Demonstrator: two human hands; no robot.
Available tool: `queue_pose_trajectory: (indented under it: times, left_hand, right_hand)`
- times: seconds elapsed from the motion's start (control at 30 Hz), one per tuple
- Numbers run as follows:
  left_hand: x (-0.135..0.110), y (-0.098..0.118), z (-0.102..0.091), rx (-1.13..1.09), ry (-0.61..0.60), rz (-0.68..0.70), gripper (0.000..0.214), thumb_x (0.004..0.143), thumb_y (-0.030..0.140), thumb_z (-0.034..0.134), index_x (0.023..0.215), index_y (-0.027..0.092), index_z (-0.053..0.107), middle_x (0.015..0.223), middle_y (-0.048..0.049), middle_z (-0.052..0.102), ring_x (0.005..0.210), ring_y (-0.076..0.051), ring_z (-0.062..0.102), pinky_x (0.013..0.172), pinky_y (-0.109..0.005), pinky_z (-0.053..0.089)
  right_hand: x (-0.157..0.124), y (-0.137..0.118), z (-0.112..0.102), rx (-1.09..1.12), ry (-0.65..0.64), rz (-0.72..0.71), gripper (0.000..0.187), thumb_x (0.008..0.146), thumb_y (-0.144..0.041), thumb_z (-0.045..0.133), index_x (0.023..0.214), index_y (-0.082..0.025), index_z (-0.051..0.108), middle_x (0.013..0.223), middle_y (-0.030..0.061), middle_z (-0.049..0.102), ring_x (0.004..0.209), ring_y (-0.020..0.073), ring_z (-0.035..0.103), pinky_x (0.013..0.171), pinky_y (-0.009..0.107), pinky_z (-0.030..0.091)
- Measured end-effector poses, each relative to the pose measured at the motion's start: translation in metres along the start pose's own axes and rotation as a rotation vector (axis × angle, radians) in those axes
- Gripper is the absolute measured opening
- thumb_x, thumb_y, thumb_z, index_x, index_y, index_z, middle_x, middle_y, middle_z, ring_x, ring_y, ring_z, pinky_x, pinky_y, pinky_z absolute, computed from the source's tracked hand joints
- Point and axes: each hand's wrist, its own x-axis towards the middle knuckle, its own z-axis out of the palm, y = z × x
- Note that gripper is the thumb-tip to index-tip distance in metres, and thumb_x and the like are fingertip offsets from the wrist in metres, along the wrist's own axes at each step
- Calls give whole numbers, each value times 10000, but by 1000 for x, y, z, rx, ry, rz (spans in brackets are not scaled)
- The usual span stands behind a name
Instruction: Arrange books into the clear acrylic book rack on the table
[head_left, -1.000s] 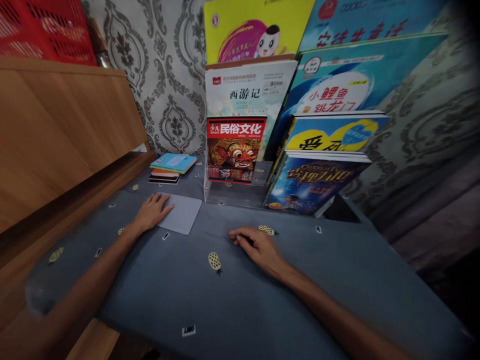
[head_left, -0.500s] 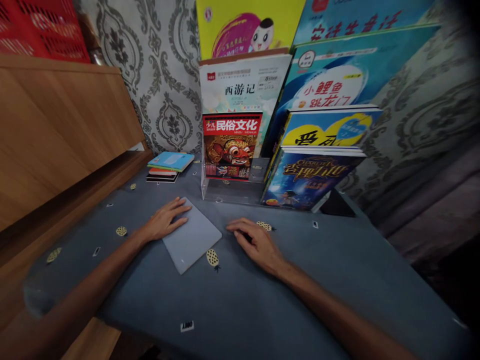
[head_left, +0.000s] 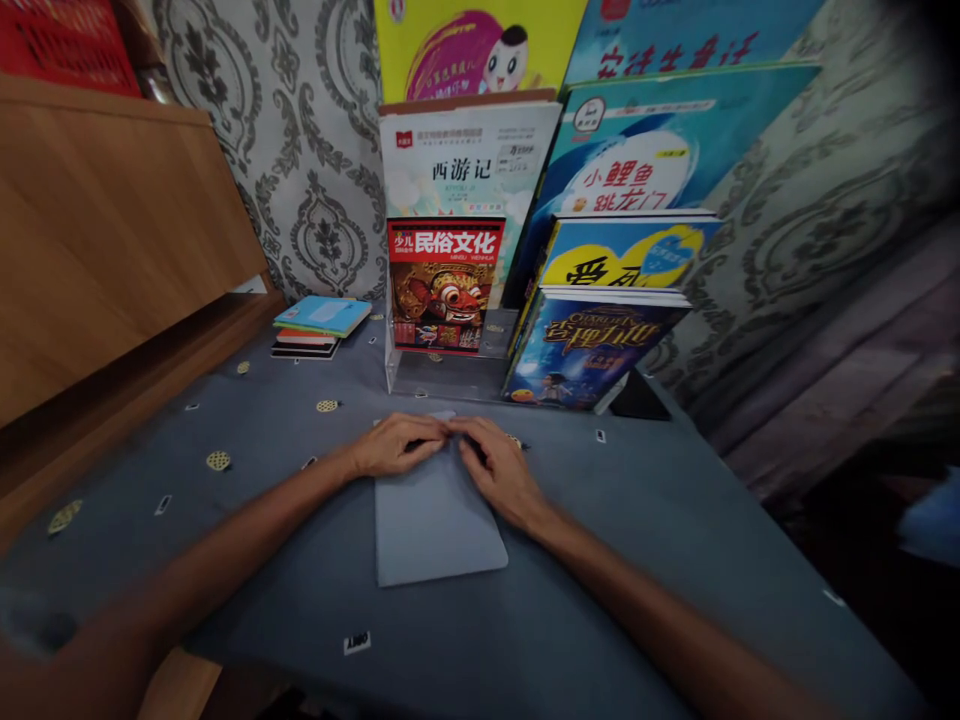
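Note:
A thin pale grey-blue notebook with rounded corners lies flat and closed on the cloth-covered table, its lower edge facing me. My left hand rests across its upper part, fingers together and thumb close beneath them. At the upper right edge, my right hand has its fingers curled onto the notebook, with the thumb bent inward. The fingertips of both hands meet near the top middle of the cover. The hands hide most of the notebook's top edge and part of its right side.
Behind the hands, a clear acrylic stand holds several upright books, among them a red-topped book and a dark blue book. A small stack of books lies back left. A wooden cabinet borders the left; patterned wallpaper is behind.
The notebook has turned from slanted to nearly straight and moved right and nearer me. My left hand has slid right along with it; my right hand now touches it. The view has shifted slightly.

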Motion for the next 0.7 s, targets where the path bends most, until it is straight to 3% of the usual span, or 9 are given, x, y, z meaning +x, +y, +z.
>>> queue_pose_trajectory:
  times: [0.17,0.33,0.47,0.7]
  left_hand:
    - [7,9,6,359,104,3,341,1011,290,394,839,162,660,791,-67,678,800,-174,639,805,-322,502]
    - [-4,14,4,649,98,-173,317,1012,291,399,851,180,648,795,-55,647,798,-177,602,698,-290,459]
    - [-4,16,4,641,51,-314,262,999,264,421,878,185,639,881,-65,649,882,-204,591,689,-303,455]
    - [-12,2,0,472,90,-474,260,1010,341,414,1089,192,612,1056,-69,652,987,-229,577,868,-383,468]
  right_hand:
    - [5,8,8,-144,-66,31,483,937,-154,375,1401,-212,496,1300,117,639,1218,246,586,1034,462,484]
    - [15,1,12,-342,-289,20,488,957,-240,438,1430,-120,462,1464,175,522,1398,288,438,1162,529,335]
    - [18,-5,10,-428,-353,67,505,973,-283,453,1440,-93,461,1505,183,477,1425,288,406,1187,521,291]
    - [13,-1,4,-481,-319,75,494,972,-346,470,1405,-113,514,1463,169,528,1369,297,461,1153,513,334]
